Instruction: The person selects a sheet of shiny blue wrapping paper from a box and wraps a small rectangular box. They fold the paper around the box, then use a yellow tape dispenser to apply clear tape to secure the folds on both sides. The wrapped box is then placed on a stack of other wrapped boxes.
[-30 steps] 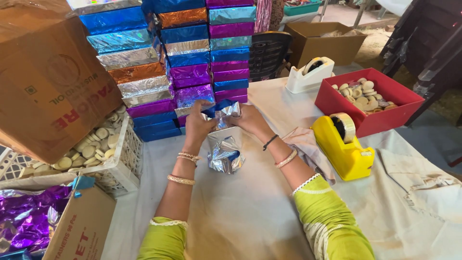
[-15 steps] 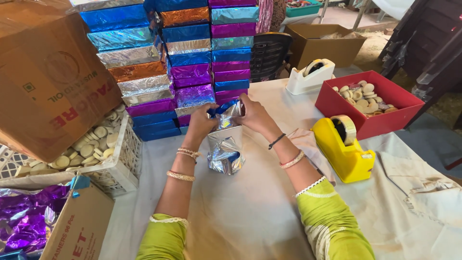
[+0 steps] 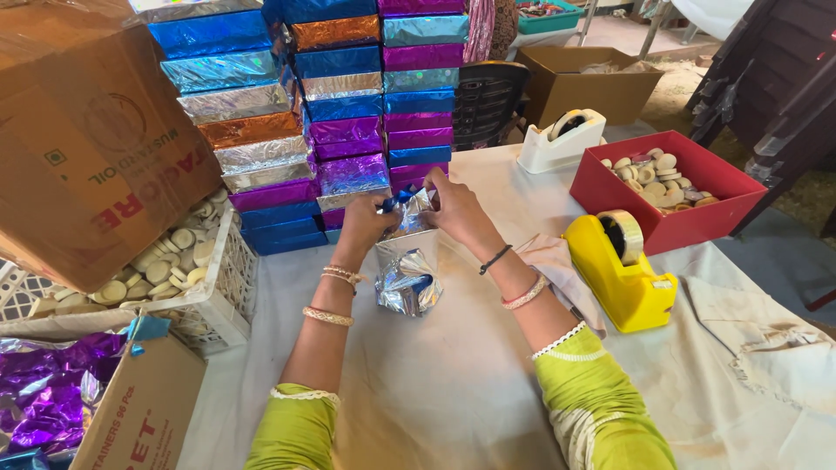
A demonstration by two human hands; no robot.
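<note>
My left hand (image 3: 364,224) and my right hand (image 3: 457,211) both grip a box wrapped in shiny silver foil (image 3: 407,261), standing on end on the white tablecloth (image 3: 453,383). The fingers pinch the foil at the box's top end, where a bit of blue shows. Loose crinkled foil hangs at the box's near end. Both wrists wear bangles and the sleeves are lime green.
Stacks of foil-wrapped boxes (image 3: 296,113) in blue, silver, purple and orange rise just behind. A yellow tape dispenser (image 3: 629,271) stands right, a white one (image 3: 562,141) and a red tray of round pieces (image 3: 666,184) beyond. A white basket (image 3: 222,296) and cardboard boxes (image 3: 83,130) sit left.
Both hands have kept working the foil at the box's top end; the box stays upright in nearly the same place.
</note>
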